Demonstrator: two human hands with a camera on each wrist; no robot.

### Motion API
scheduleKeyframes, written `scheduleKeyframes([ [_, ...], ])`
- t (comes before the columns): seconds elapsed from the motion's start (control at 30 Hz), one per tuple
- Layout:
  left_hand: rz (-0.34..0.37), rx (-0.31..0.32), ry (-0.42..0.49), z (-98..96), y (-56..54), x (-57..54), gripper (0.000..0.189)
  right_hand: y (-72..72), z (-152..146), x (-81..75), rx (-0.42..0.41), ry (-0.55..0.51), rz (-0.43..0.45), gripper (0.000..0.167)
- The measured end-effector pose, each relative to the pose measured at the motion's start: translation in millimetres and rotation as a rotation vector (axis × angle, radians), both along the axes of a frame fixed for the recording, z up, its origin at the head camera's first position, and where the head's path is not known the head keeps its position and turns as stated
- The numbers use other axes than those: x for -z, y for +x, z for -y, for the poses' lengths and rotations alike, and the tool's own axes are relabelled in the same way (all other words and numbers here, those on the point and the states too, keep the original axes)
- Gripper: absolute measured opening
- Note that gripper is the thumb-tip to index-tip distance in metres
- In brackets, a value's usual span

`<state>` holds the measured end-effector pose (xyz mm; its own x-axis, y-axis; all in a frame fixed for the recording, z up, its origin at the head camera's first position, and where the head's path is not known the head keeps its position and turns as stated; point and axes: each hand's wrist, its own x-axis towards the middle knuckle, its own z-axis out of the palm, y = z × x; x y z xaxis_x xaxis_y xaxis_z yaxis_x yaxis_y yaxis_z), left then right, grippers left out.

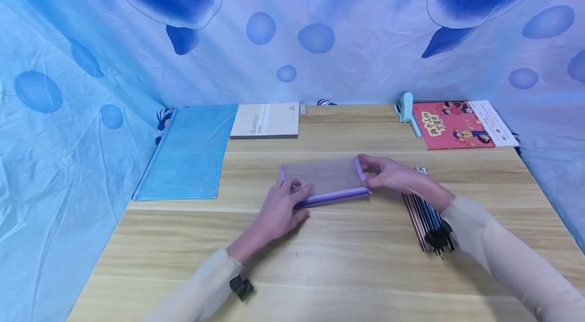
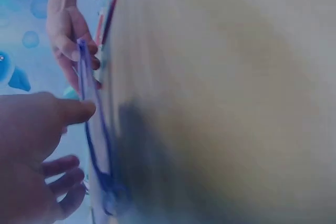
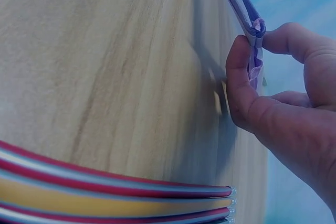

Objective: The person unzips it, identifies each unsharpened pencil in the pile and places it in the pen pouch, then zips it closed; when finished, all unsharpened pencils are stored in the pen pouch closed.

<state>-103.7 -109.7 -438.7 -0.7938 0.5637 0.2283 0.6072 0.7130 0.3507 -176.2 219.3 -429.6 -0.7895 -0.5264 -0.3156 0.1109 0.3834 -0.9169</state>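
Note pencils (image 1: 425, 215) on tabletop (image 1: 338, 271), near right. Find left hand (image 1: 284, 210) on near left corner of purple-edged pouch (image 1: 331, 177), at centre; cannot tell how closed in grip. See right hand (image 1: 388, 172) pinching right end of pouch between thumb and fingers. Spot far left blue folder (image 1: 187, 154), notebook (image 1: 265, 120); far right stapler (image 1: 404, 107), red-covered book (image 1: 450, 126).

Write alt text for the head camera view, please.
The right hand pinches one end of a translucent, purple-edged pouch over a wooden table; the left hand touches the other. Pencils lie beneath the right wrist; behind are a blue folder, notebook and red book.
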Motion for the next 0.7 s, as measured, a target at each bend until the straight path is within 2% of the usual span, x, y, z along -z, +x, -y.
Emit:
scheduleKeyframes([
  [0.07, 0.019, 0.080, 0.000, -7.3, -11.5, -2.7, 0.062, -1.5, 1, 0.6, -0.007, 0.008, -0.011, 0.095],
  [0.13, 0.077, 0.146, 0.013, -12.5, -22.0, -5.1, 0.063, -2.8, 3, 1.2, -0.017, 0.013, -0.017, 0.095],
  [0.2, 0.149, 0.193, 0.016, -15.7, -30.9, -7.0, 0.064, -4.1, 4, 2.1, -0.027, 0.016, -0.026, 0.095],
  [0.27, 0.226, 0.213, 0.013, -17.1, -37.0, -8.6, 0.063, -5.5, 5, 2.8, -0.031, 0.020, -0.029, 0.094],
  [0.37, 0.285, 0.232, -0.009, -17.9, -41.5, -10.1, 0.059, -7.1, 6, 3.3, -0.034, 0.015, -0.028, 0.094],
  [0.47, 0.310, 0.262, -0.003, -19.7, -42.8, -10.5, 0.051, -7.1, 6, 2.2, -0.025, 0.025, -0.032, 0.089],
  [0.57, 0.327, 0.287, 0.018, -22.6, -42.6, -10.8, 0.045, -5.5, 5, -0.7, -0.009, 0.070, -0.067, 0.077],
  [0.7, 0.343, 0.286, 0.033, -25.8, -42.6, -11.5, 0.043, -2.6, -2, -8.0, 0.038, 0.138, -0.151, 0.056],
])
